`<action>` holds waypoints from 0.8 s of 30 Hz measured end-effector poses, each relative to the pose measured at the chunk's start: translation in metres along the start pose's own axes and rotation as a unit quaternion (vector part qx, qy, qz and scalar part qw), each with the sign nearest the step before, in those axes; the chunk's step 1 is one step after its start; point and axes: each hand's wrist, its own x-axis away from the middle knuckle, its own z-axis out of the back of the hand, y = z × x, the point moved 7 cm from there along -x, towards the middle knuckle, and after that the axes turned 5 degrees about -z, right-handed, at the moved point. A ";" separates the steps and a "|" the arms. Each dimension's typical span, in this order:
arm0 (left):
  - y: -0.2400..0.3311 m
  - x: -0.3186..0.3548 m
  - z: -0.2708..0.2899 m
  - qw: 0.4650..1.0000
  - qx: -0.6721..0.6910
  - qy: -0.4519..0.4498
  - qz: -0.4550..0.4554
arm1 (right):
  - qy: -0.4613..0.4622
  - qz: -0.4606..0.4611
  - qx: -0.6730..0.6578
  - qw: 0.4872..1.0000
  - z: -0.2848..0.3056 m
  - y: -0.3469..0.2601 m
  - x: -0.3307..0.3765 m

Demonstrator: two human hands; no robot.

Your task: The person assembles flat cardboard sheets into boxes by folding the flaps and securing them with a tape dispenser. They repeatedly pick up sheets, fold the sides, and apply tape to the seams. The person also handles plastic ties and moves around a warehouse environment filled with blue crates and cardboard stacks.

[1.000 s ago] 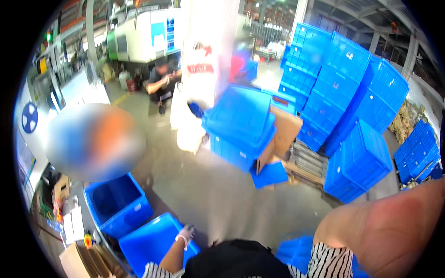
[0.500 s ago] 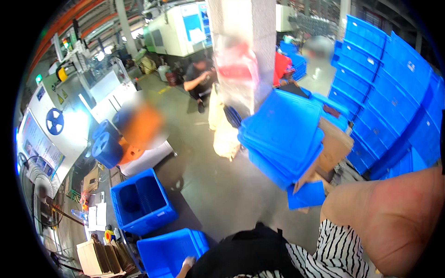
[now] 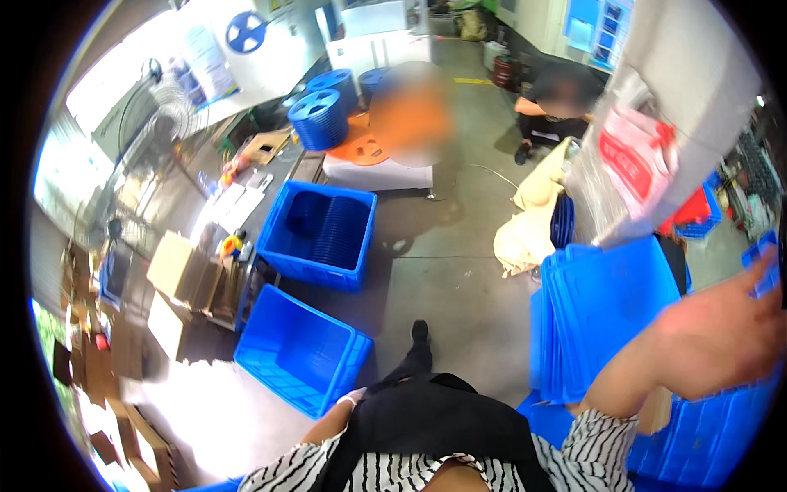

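My right hand [image 3: 725, 328] is raised at the right, blurred, fingers spread and holding nothing, above a stack of blue crate lids [image 3: 602, 312]. My left hand [image 3: 352, 399] hangs low by my hip in a light glove; its fingers are too small to read. It sits just beside the rim of an empty blue crate [image 3: 299, 353] on the floor. A second blue crate [image 3: 320, 234], holding dark blue discs, stands beyond it.
Cardboard boxes [image 3: 176, 275] and a cluttered bench lie at the left. Blue reels [image 3: 320, 119] stand at the back near a white platform. A person [image 3: 553, 107] crouches at the back right beside a wrapped pillar [image 3: 656, 123]. More blue crates [image 3: 705, 435] are at the lower right.
The view has swung left and downward. The crates on the floor now lie nearer the middle, and my right hand has lifted and spread open at the right.
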 end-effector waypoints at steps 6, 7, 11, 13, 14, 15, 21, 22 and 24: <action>-0.010 -0.051 0.053 0.996 0.000 0.067 0.062 | -0.618 -0.462 0.025 0.636 -0.050 0.160 0.322; -0.002 -0.061 0.061 0.997 -0.016 0.064 0.042 | -0.769 -0.354 0.021 0.532 -0.026 0.170 0.385; 0.011 -0.168 0.108 0.988 -0.098 0.006 0.117 | -0.783 -0.445 0.233 0.365 0.208 0.214 0.581; -0.038 -0.216 0.140 0.990 -0.100 0.095 0.029 | -0.488 -0.706 0.346 0.379 0.301 0.175 0.645; 0.069 -0.243 0.164 0.988 -0.085 0.130 0.002 | -0.388 -0.728 0.446 0.348 0.356 0.169 0.620; 0.149 -0.233 0.204 0.991 -0.069 0.114 0.021 | -0.359 -0.742 0.472 0.312 0.371 0.160 0.614; 0.245 -0.261 0.324 0.976 0.104 0.190 -0.008 | -0.494 -0.740 0.393 0.233 0.320 0.246 0.654; 0.238 -0.266 0.328 0.977 0.100 0.189 0.011 | -0.514 -0.735 0.376 0.233 0.305 0.269 0.666; 0.231 -0.294 0.335 0.978 0.088 0.185 0.033 | -0.544 -0.723 0.349 0.245 0.272 0.326 0.687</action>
